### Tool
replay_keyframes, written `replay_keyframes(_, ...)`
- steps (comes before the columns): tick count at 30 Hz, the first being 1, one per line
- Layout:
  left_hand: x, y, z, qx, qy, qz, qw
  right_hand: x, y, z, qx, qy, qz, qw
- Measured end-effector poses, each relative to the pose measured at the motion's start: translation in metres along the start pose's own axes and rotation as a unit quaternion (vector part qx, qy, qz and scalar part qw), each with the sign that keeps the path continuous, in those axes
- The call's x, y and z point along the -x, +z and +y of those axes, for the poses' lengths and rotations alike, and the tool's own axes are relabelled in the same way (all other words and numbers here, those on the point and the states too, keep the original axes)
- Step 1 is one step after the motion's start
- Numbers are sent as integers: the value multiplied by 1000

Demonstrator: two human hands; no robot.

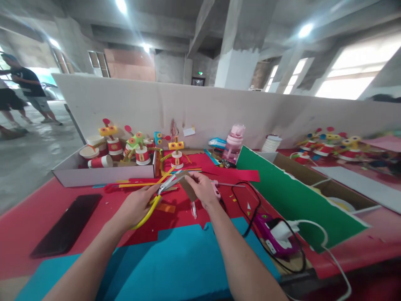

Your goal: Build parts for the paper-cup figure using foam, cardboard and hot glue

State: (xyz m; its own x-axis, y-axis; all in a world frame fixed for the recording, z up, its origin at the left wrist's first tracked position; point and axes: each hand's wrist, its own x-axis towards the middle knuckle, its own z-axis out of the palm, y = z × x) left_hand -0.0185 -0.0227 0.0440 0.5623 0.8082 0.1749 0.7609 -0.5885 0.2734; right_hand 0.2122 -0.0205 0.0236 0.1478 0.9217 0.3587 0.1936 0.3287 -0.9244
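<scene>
My left hand [138,205] is closed around the yellow handles of a pair of scissors [149,211], whose blades point up and to the right. Between the fingers and thumb of my right hand [203,189] is a small piece of brown cardboard [188,188]. The scissors' tips meet the upper left edge of the cardboard; whether they have cut into it I cannot tell. Below the hands lie an orange paper strip [166,207] and a large sheet of blue paper [166,259]. A small paper-cup figure [177,156] with a yellow head stands just beyond the scissors.
A white box [106,177] at the left holds paper cups and several cup figures. A black phone [67,225] lies in front of it. At the right are a purple power strip [275,238] with cables and a green-sided box [294,196]. A pink bottle [234,142] stands by the partition [150,104].
</scene>
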Motion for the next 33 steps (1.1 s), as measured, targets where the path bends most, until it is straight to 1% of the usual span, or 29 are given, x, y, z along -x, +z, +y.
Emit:
replay_keyframes(4, 0, -2, 2, 18, 13, 7, 1000, 1, 3, 0, -6, 9, -31, 999)
replay_keyframes(11, 3, -2, 2, 13, 15, 6, 1000, 3, 2, -2, 13, -3, -66, 998)
replay_keyframes(19, 4, -2, 1, 8, 11, 7, 1000, 2, 2, -1, 20, -2, -47, 999)
replay_keyframes(28, 3, -1, 1, 31, 22, 25, 999, 4, 4, -3, 25, -8, -59, 998)
replay_keyframes(33, 3, 1, -1, 35, 19, 22, 999, 4, 4, -4, 26, -9, -67, 997)
